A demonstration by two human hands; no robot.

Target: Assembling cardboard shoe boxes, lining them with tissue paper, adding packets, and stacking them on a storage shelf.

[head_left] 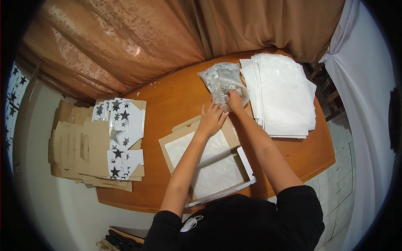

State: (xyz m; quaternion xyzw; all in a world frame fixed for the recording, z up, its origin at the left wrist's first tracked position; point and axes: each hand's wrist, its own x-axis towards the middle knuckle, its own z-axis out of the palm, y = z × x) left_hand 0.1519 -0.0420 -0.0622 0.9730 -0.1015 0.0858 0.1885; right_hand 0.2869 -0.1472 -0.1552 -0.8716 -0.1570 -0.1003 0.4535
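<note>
A clear plastic bag (217,75) with many small pale greyish pieces (234,88) in it lies at the far middle of the table. My right hand (234,100) reaches into its mouth, fingers curled among the pieces; whatever they grip is hidden. Beside it, my left hand (212,119) is spread, with its fingertips at the bag's near edge. Under my left forearm stands an opened cardboard box (247,163), white outside and brown inside. White paper (217,175) lines its bottom, and more shows on its opened lid (180,146).
To the right lies a stack of white paper sheets (280,96). Folded brown cardboard boxes (96,146), some with black stars on white, are piled on the left. The wooden table (159,100) meets brown curtains (125,42) behind; a white cloth (360,83) hangs at right.
</note>
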